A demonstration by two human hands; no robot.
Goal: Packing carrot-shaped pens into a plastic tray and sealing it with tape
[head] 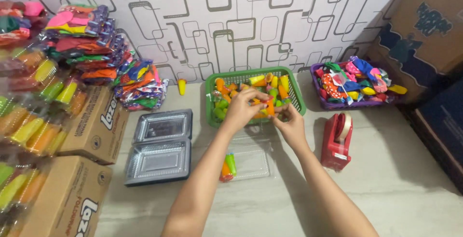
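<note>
Nearest to us, two brown cardboard boxes (pixel 91 135) lie at the left, one near and one farther, beside stacked bags of yellow, green and orange pieces (pixel 34 121) that we cannot count. In the middle of the pale table (pixel 395 188) we find one clear plastic clamshell tray (pixel 248 157), lying open; in its near left corner rest two small coloured pieces (pixel 227 166), one green and one orange, and the remainder of the tray is bare, so we judge the filling barely begun, with most of it left to do. To its left lies one black-rimmed clamshell tray (pixel 159 146), open, both halves holding nothing. To the right stands one red tape dispenser (pixel 337 140). Just beyond the clear tray, our left hand (pixel 239 109) and right hand (pixel 289 121) meet at the near edge of the green basket (pixel 294 92); the fingers of both are curled together around one small orange piece (pixel 270 107), though whether either hand grips more than this we cannot tell. The green basket holds a heap of further pieces, too many and too overlapped to count. One stray yellow-orange piece (pixel 182 86) lies far left of it, by the wall. At far right sits one purple basket (pixel 337 103) of mixed balloons, and at far left a pile of bright printed packets (pixel 140 85).
</note>
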